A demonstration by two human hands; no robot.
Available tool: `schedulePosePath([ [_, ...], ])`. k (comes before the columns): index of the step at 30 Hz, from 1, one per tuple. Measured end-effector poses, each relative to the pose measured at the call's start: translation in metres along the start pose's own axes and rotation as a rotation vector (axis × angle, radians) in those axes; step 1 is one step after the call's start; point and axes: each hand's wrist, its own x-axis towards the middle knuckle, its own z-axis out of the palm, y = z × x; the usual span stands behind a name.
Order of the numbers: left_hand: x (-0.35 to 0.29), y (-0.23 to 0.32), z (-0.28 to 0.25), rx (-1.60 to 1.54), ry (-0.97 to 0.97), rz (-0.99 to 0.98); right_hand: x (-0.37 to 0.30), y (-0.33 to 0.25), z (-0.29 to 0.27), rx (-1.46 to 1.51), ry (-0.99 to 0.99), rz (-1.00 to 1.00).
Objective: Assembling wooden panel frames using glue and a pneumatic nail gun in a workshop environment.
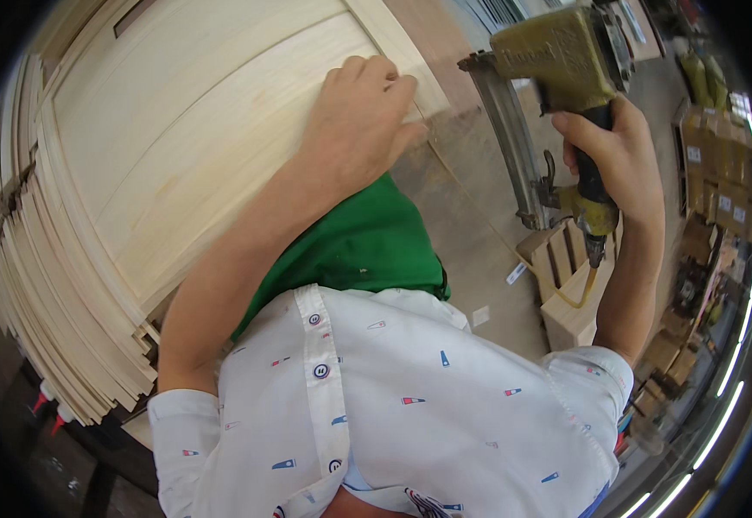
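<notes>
Workshop with a concrete floor (471, 233), seen from above past the person's own white patterned shirt (393, 406) and green trousers (367, 242). Left hand (360, 116) lies palm down, fingers spread and slightly curled, pressing on the near edge of a pale wooden panel (194, 138); it is not gripping anything, just flat on the wood. The panel tops a thick stack of thin pale wood sheets (56, 302) that fans out to the left of and below that hand. Right hand (622, 160) is clenched around the black grip of an olive-yellow pneumatic nail gun (557, 78), held up in the air to the right of the left hand, well apart from the panel, not touching the wood. The gun's long grey magazine (510, 138) slants down between the two hands. A yellowish air hose (579, 293) hangs from the base of the grip, below the right hand. Pale wooden blocks (566, 293) sit on the floor under the right forearm. Cardboard boxes (721, 173) stacked at the far right, beyond the right hand. Two red-tipped glue bottles (47, 410) low at left, under the sheet stack.
</notes>
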Motion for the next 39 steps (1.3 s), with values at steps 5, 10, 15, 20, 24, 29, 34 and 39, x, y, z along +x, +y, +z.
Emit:
schedulePosePath([
  [5,-0.006,0.015,0.021,0.144,0.165,-0.083,-0.015,0.018,0.006,0.064,0.012,0.015],
  [10,-0.002,0.021,0.034,0.198,0.246,-0.092,-0.015,0.039,0.014,0.146,-0.038,-0.033],
  [15,-0.004,0.019,0.036,0.198,0.273,-0.089,-0.015,0.037,0.018,0.158,-0.057,-0.020],
  [20,-0.005,0.018,0.037,0.173,0.302,-0.099,-0.013,0.035,0.019,0.111,-0.048,-0.027],
  [24,-0.006,0.012,0.040,0.123,0.326,-0.102,-0.012,0.031,0.016,0.059,-0.055,-0.032],
  [29,-0.007,0.011,0.039,0.081,0.328,-0.131,-0.018,0.013,0.014,-0.013,-0.038,-0.050],
  [34,-0.007,0.013,0.038,0.063,0.334,-0.147,-0.019,-0.001,0.018,-0.049,-0.112,-0.036],
  [39,-0.008,0.014,0.039,0.050,0.329,-0.157,-0.018,-0.008,0.022,-0.108,-0.115,-0.073],
])
